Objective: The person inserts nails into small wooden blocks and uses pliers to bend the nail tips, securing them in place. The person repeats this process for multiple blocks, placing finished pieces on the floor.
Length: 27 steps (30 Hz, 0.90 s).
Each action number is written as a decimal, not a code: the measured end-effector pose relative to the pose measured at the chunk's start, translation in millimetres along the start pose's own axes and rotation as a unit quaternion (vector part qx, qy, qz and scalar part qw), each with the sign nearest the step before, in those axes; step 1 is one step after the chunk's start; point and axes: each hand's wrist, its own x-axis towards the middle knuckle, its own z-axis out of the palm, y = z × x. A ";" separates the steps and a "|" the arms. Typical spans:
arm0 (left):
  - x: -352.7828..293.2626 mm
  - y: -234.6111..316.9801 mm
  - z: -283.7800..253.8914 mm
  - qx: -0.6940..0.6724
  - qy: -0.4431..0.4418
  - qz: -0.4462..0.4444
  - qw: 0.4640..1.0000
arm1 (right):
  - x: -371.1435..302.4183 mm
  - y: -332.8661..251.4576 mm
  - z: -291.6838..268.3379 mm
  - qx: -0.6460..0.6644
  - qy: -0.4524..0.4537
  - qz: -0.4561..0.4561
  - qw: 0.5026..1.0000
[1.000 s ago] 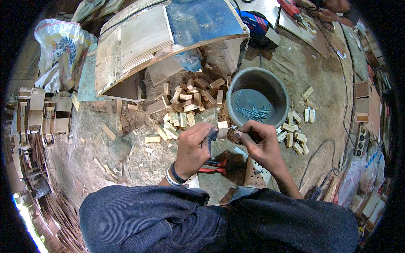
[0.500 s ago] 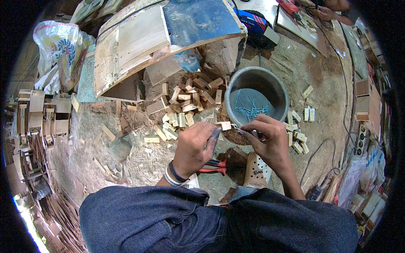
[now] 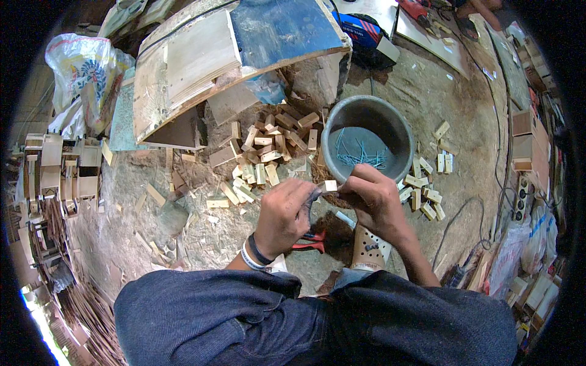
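Observation:
My left hand (image 3: 284, 213) is closed in a pinch around a small wooden block (image 3: 330, 185), whose pale end points up to the right. Beside that end, the fingers of my right hand (image 3: 372, 198) are pressed together; what they pinch is hidden behind them. Just beyond my hands stands a round grey tub (image 3: 400, 155) with thin blue-green wire pieces (image 3: 360, 152) at its bottom. Red-handled pliers (image 3: 312, 244) lie on the ground below my hands, partly covered by the left one.
A heap of wooden blocks (image 3: 281, 134) lies left of the tub, and several drilled blocks (image 3: 427, 195) to its right. A slanted board (image 3: 287, 36) rises at the back. A shoe with holes (image 3: 369, 247) is below my right hand. A cable (image 3: 470, 213) curls at the right.
The block has turned so that its end shows more. My right hand has shifted slightly left, closer to it. A thin wire seen at its fingertips earlier no longer shows.

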 end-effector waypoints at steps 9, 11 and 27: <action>5.0 -9.1 -6.2 -0.117 -0.094 -0.020 0.989 | -12.7 25.9 3.2 0.287 -0.080 0.125 0.946; 5.2 -11.1 -6.4 -0.149 -0.112 -0.060 0.981 | -15.1 25.7 7.7 0.318 -0.091 0.134 0.934; 38.9 11.3 -7.5 0.029 -0.270 0.160 0.949 | -46.1 23.9 -50.7 0.325 0.171 0.258 0.894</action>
